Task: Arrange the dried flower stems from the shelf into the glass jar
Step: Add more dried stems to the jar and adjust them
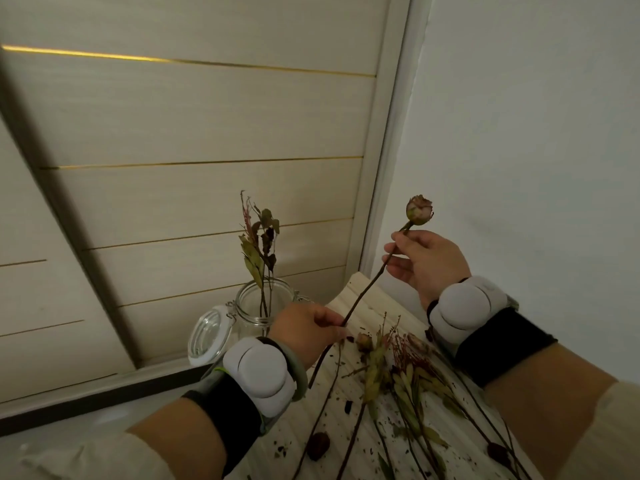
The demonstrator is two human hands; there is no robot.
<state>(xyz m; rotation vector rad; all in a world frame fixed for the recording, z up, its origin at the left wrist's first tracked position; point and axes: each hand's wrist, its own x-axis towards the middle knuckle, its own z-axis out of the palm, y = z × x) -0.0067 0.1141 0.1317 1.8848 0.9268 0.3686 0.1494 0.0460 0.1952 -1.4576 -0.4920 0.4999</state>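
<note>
A dried rose stem (367,292) with a pale bud (419,210) slants up to the right above the shelf. My left hand (306,327) pinches its lower part, and my right hand (427,259) holds it just below the bud. The glass jar (266,308) stands left of my left hand with its hinged lid (207,336) swung open to the left. A leafy dried sprig (259,244) stands upright inside the jar. Several more dried stems (398,382) lie on the pale wooden shelf (356,296).
Flakes and fallen petals litter the shelf around the loose stems. A panelled wall with thin gold strips rises behind the jar, and a plain white wall (536,133) borders the shelf on the right. Both wrists carry white bands.
</note>
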